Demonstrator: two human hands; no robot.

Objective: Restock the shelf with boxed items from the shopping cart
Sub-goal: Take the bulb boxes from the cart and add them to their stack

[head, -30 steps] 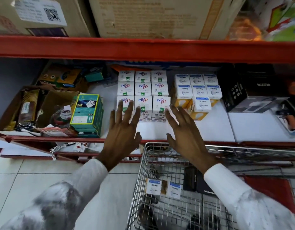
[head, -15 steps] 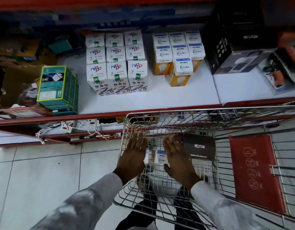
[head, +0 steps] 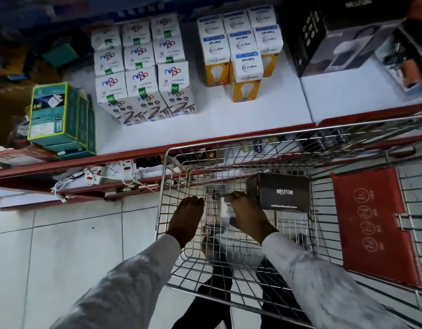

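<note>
Black "NEUTON" box (head: 282, 192) is lying in wire cart (head: 229, 148); right hand (head: 249, 217) is gripping small white box (head: 225, 207); left hand (head: 187, 219) is curled, grip indeterminable.

The shopping cart (head: 238, 148) is bright, shiny metal wire, with a matt red plastic flap (head: 371, 224) on its right. On the shelf (head: 229, 119), whose top is smooth matt white with a glossy red painted lip, stand printed cardboard bulb boxes (head: 246, 67) with a slight sheen. The black box (head: 282, 194) in the cart looks matt card, the sleeves (head: 323, 288) are soft pale cloth, and the floor (head: 62, 245) is glossy tile.
</note>
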